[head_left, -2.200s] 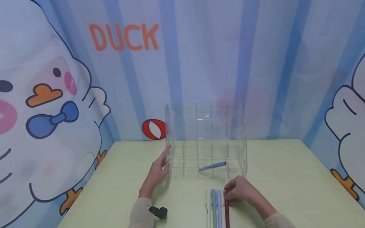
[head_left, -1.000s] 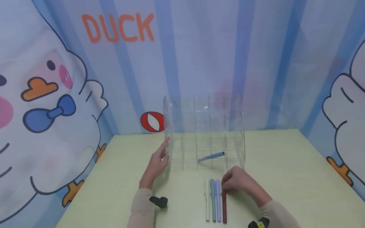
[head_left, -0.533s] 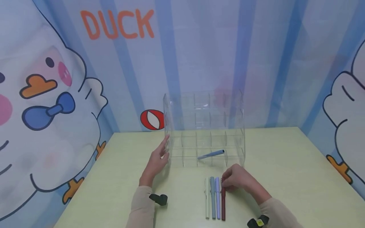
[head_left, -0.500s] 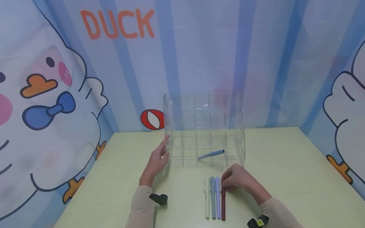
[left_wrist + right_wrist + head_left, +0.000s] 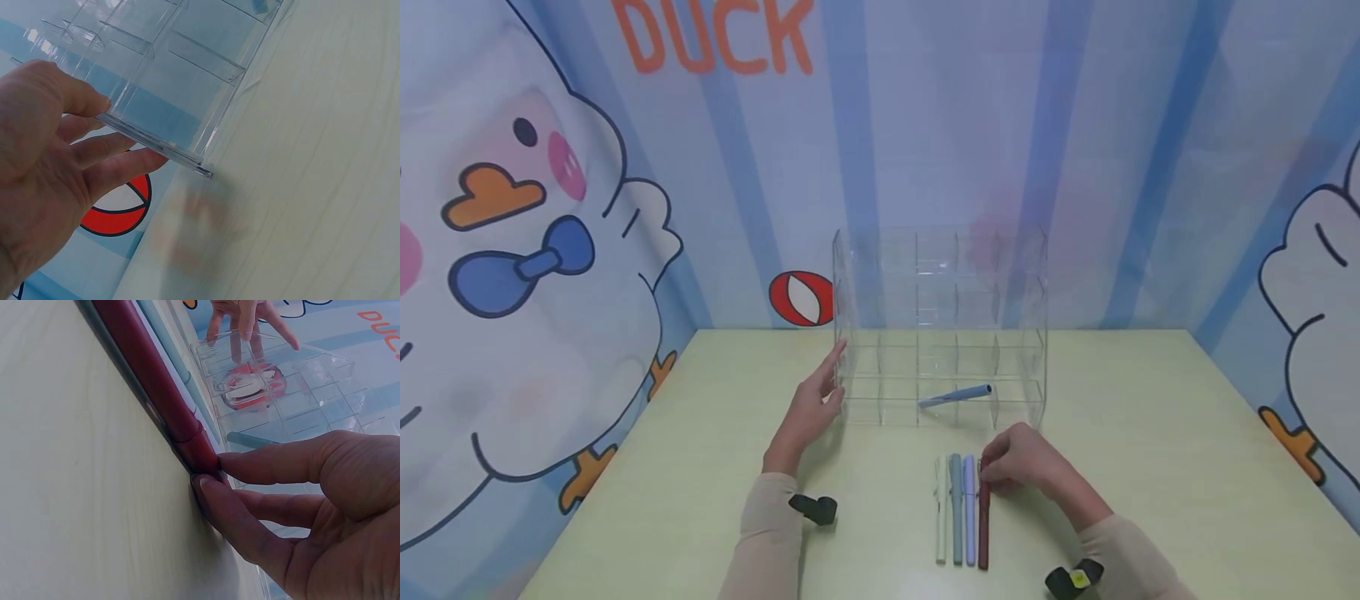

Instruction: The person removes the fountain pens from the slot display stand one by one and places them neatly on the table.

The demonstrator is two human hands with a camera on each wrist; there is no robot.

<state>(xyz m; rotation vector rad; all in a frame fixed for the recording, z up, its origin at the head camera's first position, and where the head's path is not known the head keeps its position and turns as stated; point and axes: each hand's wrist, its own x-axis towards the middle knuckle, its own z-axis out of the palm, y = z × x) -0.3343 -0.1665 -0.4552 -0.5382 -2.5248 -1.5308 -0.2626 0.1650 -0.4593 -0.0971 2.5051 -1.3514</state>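
At the left side of a clear compartment organizer (image 5: 936, 358), my left hand (image 5: 808, 408) rests its fairly straight fingers along the outer side wall. Its thumb touches near the wall's edge in the left wrist view. My right hand (image 5: 1022, 458) pinches the upper end of a dark red pen (image 5: 983, 529) between thumb and fingers; the pen lies along the table. Just left of it lie a lavender pen (image 5: 970, 517), a grey-teal pen (image 5: 957, 517) and a pale green pen (image 5: 941, 517), roughly parallel. A blue pen (image 5: 955, 396) leans at a slant in the organizer's front row.
The pale wood-grain table (image 5: 1150, 467) ends at a cloth backdrop (image 5: 925, 125) with cartoon ducks and blue stripes. Black wrist cameras (image 5: 815, 508) sit on both sleeves. The organizer's rows rise toward the back.
The head view has tilted down, so everything sits higher in it. My right hand has brought the red pen slightly closer to the lavender one. The left hand stays at the organizer.
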